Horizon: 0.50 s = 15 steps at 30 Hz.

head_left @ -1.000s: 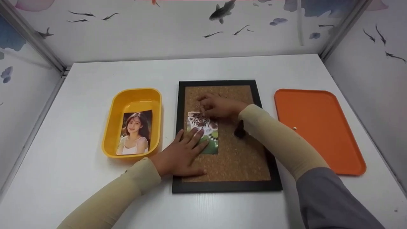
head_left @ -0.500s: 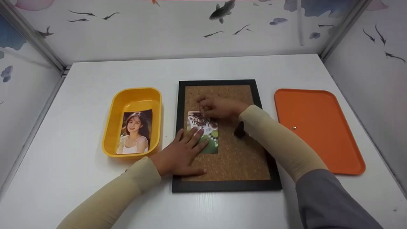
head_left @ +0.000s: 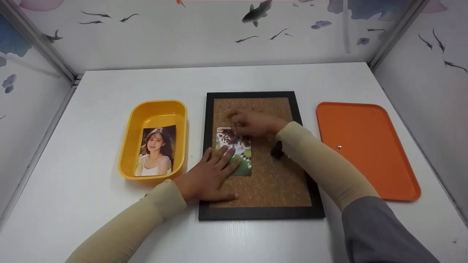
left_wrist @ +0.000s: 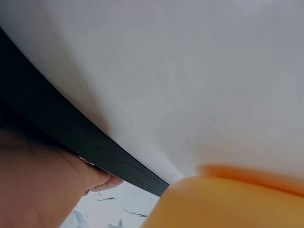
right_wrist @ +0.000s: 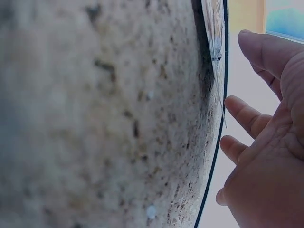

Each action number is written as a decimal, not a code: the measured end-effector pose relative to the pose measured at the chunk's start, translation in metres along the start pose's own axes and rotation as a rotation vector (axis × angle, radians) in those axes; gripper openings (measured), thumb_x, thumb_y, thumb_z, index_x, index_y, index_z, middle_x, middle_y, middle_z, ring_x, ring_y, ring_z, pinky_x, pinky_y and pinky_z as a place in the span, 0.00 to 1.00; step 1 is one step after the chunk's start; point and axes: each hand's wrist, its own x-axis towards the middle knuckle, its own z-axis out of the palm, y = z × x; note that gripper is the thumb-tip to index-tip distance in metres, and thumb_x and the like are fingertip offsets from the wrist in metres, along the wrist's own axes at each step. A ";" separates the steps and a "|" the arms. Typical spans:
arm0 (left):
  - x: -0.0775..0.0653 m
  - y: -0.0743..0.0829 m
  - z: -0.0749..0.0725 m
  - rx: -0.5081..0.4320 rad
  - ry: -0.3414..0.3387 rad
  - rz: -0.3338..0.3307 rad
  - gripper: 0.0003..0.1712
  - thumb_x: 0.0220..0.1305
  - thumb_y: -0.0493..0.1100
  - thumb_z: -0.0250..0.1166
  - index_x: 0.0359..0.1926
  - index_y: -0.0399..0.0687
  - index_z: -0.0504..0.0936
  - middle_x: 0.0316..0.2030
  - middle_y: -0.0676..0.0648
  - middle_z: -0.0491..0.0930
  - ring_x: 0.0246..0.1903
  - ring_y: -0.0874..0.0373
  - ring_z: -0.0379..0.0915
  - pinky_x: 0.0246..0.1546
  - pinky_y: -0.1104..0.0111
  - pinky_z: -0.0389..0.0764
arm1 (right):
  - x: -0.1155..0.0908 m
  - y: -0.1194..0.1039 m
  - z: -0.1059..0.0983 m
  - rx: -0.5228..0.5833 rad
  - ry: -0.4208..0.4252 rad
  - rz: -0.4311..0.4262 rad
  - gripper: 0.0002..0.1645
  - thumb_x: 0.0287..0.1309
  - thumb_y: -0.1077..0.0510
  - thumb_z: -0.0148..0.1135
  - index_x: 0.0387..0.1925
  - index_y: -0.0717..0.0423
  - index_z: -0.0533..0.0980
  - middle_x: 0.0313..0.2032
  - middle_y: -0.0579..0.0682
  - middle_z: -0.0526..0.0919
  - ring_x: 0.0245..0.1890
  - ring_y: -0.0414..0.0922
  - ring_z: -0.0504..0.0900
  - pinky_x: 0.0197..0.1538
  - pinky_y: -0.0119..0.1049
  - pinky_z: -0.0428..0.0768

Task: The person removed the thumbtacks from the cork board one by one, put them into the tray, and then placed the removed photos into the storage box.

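Note:
A tiger photo (head_left: 229,138) lies on the left half of a black-framed corkboard (head_left: 276,186). My left hand (head_left: 207,179) rests flat with spread fingers over the photo's lower part and the board's left frame. At the photo's top edge is my right hand (head_left: 252,122), its thumb and forefinger close together. Whether a small thing sits between these fingertips is hidden in the head view. In the right wrist view, the right hand (right_wrist: 273,123) stands beside the photo's edge (right_wrist: 214,28), with its other fingers apart. The left wrist view shows the left hand (left_wrist: 42,183) against the black frame.
Left of the board stands a yellow tray (head_left: 126,146) holding a portrait photo (head_left: 155,151). An orange tray (head_left: 380,164) lies to the right, with one tiny shiny piece (head_left: 339,147) on it. Patterned panels (head_left: 204,40) wall in the white table (head_left: 234,241).
Both hands keep their places on the board. The photo has not visibly moved; only the head view shifts slightly.

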 end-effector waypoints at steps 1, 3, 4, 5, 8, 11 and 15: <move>0.000 0.000 -0.001 0.002 -0.001 -0.001 0.57 0.60 0.84 0.35 0.80 0.57 0.41 0.78 0.45 0.31 0.76 0.46 0.23 0.70 0.42 0.34 | 0.000 0.000 0.000 -0.009 0.002 -0.004 0.08 0.71 0.51 0.56 0.36 0.46 0.77 0.73 0.46 0.57 0.68 0.47 0.62 0.66 0.48 0.66; 0.000 0.000 -0.001 0.003 -0.002 -0.002 0.57 0.60 0.84 0.35 0.80 0.57 0.41 0.78 0.45 0.31 0.76 0.46 0.23 0.70 0.42 0.34 | -0.001 -0.001 -0.001 -0.035 0.009 -0.016 0.07 0.71 0.52 0.56 0.36 0.46 0.78 0.73 0.47 0.57 0.70 0.48 0.59 0.68 0.50 0.63; 0.000 0.000 -0.001 0.002 -0.003 -0.002 0.57 0.60 0.84 0.35 0.80 0.57 0.41 0.78 0.45 0.31 0.76 0.46 0.22 0.70 0.42 0.34 | -0.002 -0.002 -0.002 -0.054 0.012 -0.024 0.07 0.71 0.52 0.56 0.37 0.47 0.78 0.74 0.48 0.57 0.71 0.49 0.57 0.68 0.51 0.62; 0.000 0.000 -0.001 0.000 -0.005 -0.002 0.57 0.60 0.84 0.35 0.80 0.57 0.41 0.78 0.45 0.31 0.76 0.46 0.22 0.70 0.42 0.34 | -0.003 -0.003 -0.003 -0.074 0.017 -0.031 0.06 0.71 0.52 0.56 0.40 0.47 0.78 0.74 0.49 0.57 0.72 0.49 0.56 0.69 0.51 0.61; -0.001 0.001 -0.002 -0.012 -0.010 0.000 0.57 0.60 0.83 0.36 0.80 0.57 0.41 0.78 0.45 0.32 0.76 0.46 0.22 0.70 0.42 0.34 | -0.007 -0.007 -0.006 -0.119 0.033 -0.046 0.09 0.70 0.52 0.57 0.46 0.49 0.79 0.74 0.51 0.58 0.73 0.51 0.56 0.71 0.55 0.55; -0.001 0.001 -0.003 -0.022 -0.015 -0.001 0.57 0.61 0.83 0.36 0.80 0.57 0.41 0.78 0.45 0.32 0.76 0.46 0.22 0.70 0.42 0.34 | -0.011 -0.010 -0.009 -0.162 0.053 -0.052 0.13 0.70 0.52 0.58 0.51 0.50 0.78 0.74 0.51 0.59 0.73 0.51 0.57 0.72 0.58 0.48; -0.001 0.001 -0.004 -0.021 -0.021 -0.003 0.57 0.61 0.83 0.36 0.80 0.57 0.41 0.78 0.45 0.32 0.76 0.46 0.22 0.70 0.42 0.34 | -0.016 -0.011 -0.012 -0.185 0.074 -0.055 0.20 0.69 0.52 0.58 0.59 0.51 0.76 0.73 0.51 0.59 0.73 0.50 0.56 0.72 0.57 0.52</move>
